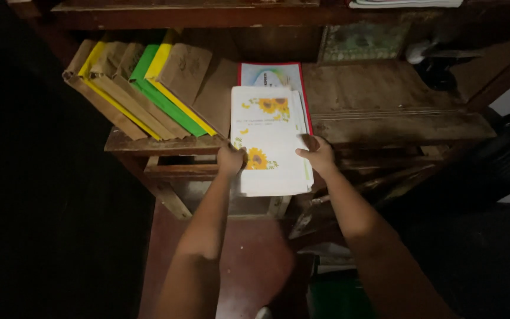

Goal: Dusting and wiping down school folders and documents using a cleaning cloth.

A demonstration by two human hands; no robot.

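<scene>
Gripping a sunflower booklet (270, 142), both hands (230, 159) (319, 155) seemingly clamp its edges, fingertips hidden.

- 2 hands: left hand (230, 159), right hand (319, 155), at 6 o'clock
- 1 white booklet (270, 142) with sunflowers, centre
- 1 red-edged booklet (273, 75) under it, 12 o'clock
- about 6 leaning books (143, 88), brown, yellow and green, 10 o'clock; exact count unclear
- 1 wooden shelf (385, 112)
</scene>
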